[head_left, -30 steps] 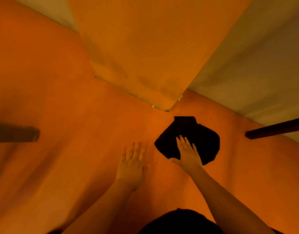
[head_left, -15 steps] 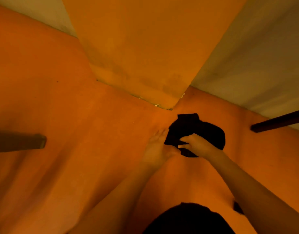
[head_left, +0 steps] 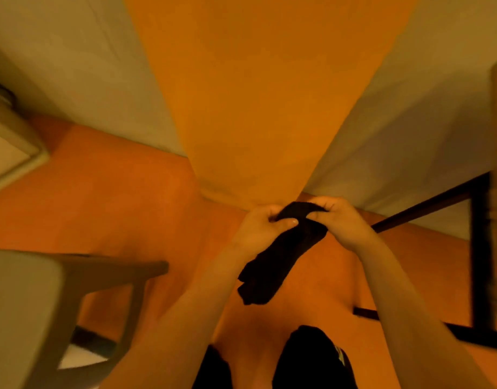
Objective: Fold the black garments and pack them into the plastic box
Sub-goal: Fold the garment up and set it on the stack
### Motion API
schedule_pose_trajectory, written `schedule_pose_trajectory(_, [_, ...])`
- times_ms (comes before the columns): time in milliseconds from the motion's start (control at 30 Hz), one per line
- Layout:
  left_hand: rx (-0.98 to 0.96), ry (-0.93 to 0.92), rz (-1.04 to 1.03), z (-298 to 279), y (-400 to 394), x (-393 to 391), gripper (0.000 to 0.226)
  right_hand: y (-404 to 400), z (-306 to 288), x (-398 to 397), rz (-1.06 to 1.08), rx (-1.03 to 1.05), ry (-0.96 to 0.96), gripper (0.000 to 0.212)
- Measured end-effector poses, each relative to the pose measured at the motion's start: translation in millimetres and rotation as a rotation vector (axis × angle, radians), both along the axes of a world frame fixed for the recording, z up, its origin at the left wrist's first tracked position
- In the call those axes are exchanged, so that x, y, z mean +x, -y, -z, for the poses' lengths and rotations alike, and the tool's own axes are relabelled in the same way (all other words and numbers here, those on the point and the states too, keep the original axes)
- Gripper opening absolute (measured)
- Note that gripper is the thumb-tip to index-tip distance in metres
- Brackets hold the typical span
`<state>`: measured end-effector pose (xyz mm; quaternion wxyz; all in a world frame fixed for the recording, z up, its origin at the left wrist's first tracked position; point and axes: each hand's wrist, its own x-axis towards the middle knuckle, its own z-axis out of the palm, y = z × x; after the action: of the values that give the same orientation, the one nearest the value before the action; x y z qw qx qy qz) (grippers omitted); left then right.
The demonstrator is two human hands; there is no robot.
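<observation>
Black garment [head_left: 272,265] is up in the air over the orange floor [head_left: 115,197], bunched at its top edge and hanging limp toward me; I see the left hand [head_left: 262,224] and right hand [head_left: 339,220] side by side, each with fingers curled round that top edge. Around it: a grey chair [head_left: 73,279] low on the left, a dark-framed piece of furniture [head_left: 477,248] on the right, an orange panel [head_left: 258,94] rising just behind the hands. The frame is blurred and I can read no writing or label.
</observation>
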<state>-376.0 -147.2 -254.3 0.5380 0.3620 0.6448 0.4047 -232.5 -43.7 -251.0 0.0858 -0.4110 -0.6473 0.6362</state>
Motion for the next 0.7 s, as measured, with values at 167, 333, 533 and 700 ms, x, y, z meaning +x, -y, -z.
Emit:
schedule_pose_trajectory(167, [0.063, 0.115, -0.018, -202.6, 19.8, -12.5, 0.019, 27.5, -177.1, 2.2, 0.026, -0.020, -0.132, 0.020])
schedule_pose_trajectory(333, [0.242, -0.045, 0.034, -366.6, 8.3, 6.0, 0.022, 29.6, -333.0, 37.6, 0.027, -0.056, -0.295, 0.031])
schedule_pose_trajectory(533, [0.383, -0.184, 0.206, -513.9, -29.0, 81.9, 0.014, 14.3, -463.5, 97.7, -0.028, 0.069, -0.390, 0.081])
schedule_pose_trajectory(700, [0.448, -0.224, 0.321, -580.4, -64.0, 153.7, 0.013, -15.0, -537.8, 162.4, -0.034, 0.165, -0.486, 0.089])
